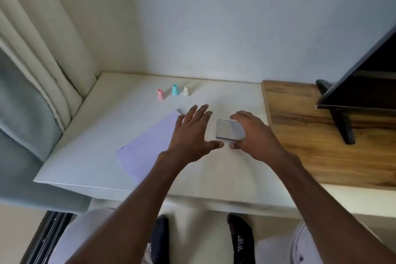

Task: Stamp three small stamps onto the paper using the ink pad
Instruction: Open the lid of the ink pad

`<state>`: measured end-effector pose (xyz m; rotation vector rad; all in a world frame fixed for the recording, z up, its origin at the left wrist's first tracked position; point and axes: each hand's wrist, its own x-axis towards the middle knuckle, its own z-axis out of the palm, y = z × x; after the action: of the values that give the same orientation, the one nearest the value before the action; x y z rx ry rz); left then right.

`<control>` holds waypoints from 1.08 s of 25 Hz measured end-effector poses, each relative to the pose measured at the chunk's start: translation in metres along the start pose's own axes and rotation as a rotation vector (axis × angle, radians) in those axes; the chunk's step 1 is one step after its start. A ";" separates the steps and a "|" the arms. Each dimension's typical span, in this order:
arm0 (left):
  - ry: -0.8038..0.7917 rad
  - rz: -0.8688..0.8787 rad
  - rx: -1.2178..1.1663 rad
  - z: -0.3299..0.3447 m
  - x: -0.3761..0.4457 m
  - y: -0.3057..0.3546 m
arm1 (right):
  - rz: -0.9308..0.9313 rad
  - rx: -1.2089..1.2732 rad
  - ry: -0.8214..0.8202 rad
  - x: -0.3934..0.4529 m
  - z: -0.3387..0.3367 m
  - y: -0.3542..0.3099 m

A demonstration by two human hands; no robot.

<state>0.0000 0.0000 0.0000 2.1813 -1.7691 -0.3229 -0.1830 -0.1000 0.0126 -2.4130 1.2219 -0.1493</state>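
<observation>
Three small stamps stand in a row at the back of the white table: a pink stamp point(160, 94), a teal stamp point(175, 89) and a cream stamp point(186, 90). A pale lilac paper point(147, 146) lies at an angle on the left. The closed ink pad point(229, 129), a flat rectangular case with a pale lid, lies to the right of the paper. My right hand point(255, 135) curves around the ink pad, fingers on its far edge and thumb at its near corner. My left hand point(192, 133) is spread flat just left of the pad, its thumb near the pad's front corner.
The white table point(90, 135) meets a wooden surface point(321, 135) on the right, where a black screen on a stand point(347, 122) sits. Curtains point(38, 70) hang at the left. My legs and black socks show below the front edge.
</observation>
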 end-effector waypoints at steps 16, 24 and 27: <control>-0.033 -0.033 -0.074 0.021 0.027 0.000 | 0.091 0.411 -0.019 0.015 -0.015 0.009; -0.053 -0.030 -0.050 0.020 0.030 -0.005 | 0.226 0.445 0.152 0.049 -0.009 0.012; -0.071 -0.034 -0.048 0.022 0.033 -0.007 | 0.238 0.378 0.171 0.058 -0.001 0.016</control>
<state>0.0053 -0.0332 -0.0220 2.1941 -1.7435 -0.4514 -0.1597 -0.1547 0.0007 -1.9476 1.4018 -0.4760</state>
